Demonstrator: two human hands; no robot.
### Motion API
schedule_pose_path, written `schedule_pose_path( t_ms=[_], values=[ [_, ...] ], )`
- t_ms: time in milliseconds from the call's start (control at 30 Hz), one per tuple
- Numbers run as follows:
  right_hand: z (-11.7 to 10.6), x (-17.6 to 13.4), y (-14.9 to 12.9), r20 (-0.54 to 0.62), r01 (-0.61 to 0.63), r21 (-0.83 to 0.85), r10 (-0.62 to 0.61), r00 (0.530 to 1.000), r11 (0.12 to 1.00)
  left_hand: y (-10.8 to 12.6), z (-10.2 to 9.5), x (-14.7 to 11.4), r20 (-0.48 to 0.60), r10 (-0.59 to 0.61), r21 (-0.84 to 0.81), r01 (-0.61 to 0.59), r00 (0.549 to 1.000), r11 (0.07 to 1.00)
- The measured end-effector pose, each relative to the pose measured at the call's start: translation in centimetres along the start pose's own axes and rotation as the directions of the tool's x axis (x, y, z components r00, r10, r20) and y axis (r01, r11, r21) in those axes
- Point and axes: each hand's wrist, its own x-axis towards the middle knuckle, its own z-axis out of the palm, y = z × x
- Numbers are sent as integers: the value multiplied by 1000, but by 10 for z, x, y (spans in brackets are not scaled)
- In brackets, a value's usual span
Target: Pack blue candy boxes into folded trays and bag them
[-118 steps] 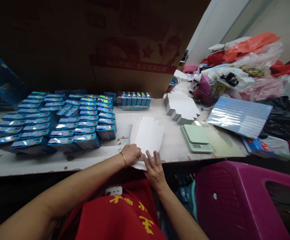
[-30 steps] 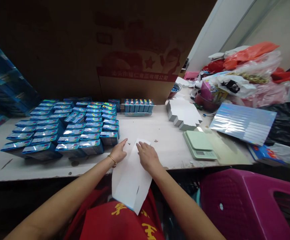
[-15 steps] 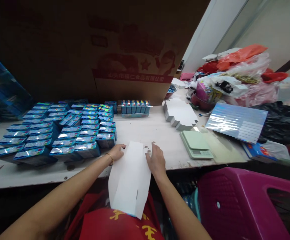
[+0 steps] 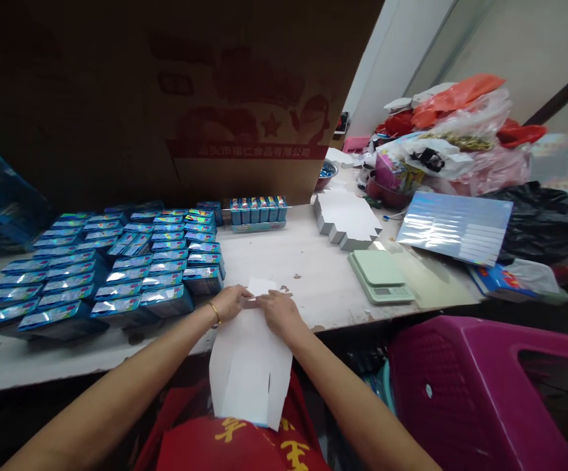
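Observation:
A white cardboard blank (image 4: 249, 366) with creased side panels lies between my forearms, its near end against the red apron (image 4: 239, 448) and its far end on the table's front edge. My left hand (image 4: 232, 303) is closed on the far left flap of the blank. From the other side my right hand (image 4: 280, 312) pinches the far right flap, and the two hands' fingertips almost meet over the middle. A short white end flap shows beyond the fingers. Which edges the fingertips press is partly hidden.
Rows of blue packed boxes (image 4: 117, 275) fill the table's left. Behind stands a clear tray of small blue packs (image 4: 258, 212). At right are stacked white blanks (image 4: 347, 219), a green scale (image 4: 380, 277), a silver sheet (image 4: 455, 226), a bag pile (image 4: 460, 137) and a magenta stool (image 4: 465, 386).
Both hands have moved inward from the sides of the blank's far end. Its far side flaps are now folded in under the fingers. The view has shifted slightly.

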Motion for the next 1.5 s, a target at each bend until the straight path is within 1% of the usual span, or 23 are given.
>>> schedule_pose_path(
  t_ms=[33,67,100,133,167,233,300,333,400,467,533,600,700,767,800,867,933,1000,1100,1200,1333,1433,1500],
  values=[
    [-2,-5,6,-56,-121,40,123,991,992,2,-1,2,21,-3,11,2,1000,1000],
    [-3,-9,12,-91,-248,105,257,962,963,4,-2,4,38,-8,20,7,999,1000],
    [-4,-12,17,-98,-348,187,370,924,919,5,-3,6,52,-15,28,13,999,1000],
    [-4,-15,22,-80,-409,268,443,893,872,7,-4,8,62,-21,35,19,998,999],
    [-5,-16,25,-50,-426,331,467,883,842,8,-4,11,67,-29,41,27,997,999],
    [-6,-16,27,-17,-363,385,400,916,849,9,-4,15,59,-51,48,48,997,998],
    [-9,-13,26,-22,-264,378,294,955,887,9,-2,19,39,-80,43,78,996,996],
    [-10,-10,24,-6,-222,365,241,971,904,7,0,21,28,-95,33,94,995,995],
    [-13,-4,22,51,-167,337,160,986,926,3,4,25,4,-122,-3,122,993,993],
    [-15,3,21,91,-164,330,142,986,930,-3,8,28,-16,-142,-53,141,990,989],
    [-14,9,21,88,-176,343,154,984,923,-10,10,30,-15,-159,-114,157,987,981],
    [-12,12,22,88,-194,363,174,981,911,-14,11,30,13,-174,-179,174,985,968],
    [-7,12,25,99,-223,401,200,975,888,-17,11,30,72,-184,-259,196,980,946],
    [-3,11,28,103,-268,439,248,963,858,-16,11,31,92,-189,-283,207,978,936],
    [-1,11,29,108,-309,467,294,950,828,-15,11,32,96,-194,-289,213,976,933],
    [3,11,31,142,-408,525,396,907,747,-14,10,33,94,-206,-295,225,974,928],
    [6,13,33,184,-475,561,458,870,678,-14,10,34,85,-219,-302,235,972,924],
    [7,14,34,205,-487,571,459,864,661,-14,9,33,65,-232,-313,240,971,919],
    [7,14,34,210,-473,594,442,872,651,-15,9,30,32,-248,-345,243,968,906],
    [8,13,36,212,-469,620,441,872,629,-15,10,28,33,-245,-382,238,969,893],
    [12,13,36,210,-474,662,463,861,581,-17,11,29,27,-232,-348,227,972,910],
    [14,13,33,205,-481,686,490,847,545,-14,12,28,-12,-231,-253,221,973,942],
    [13,13,31,215,-482,680,477,852,553,-10,10,26,-52,-223,-177,210,974,961]
  ],
)
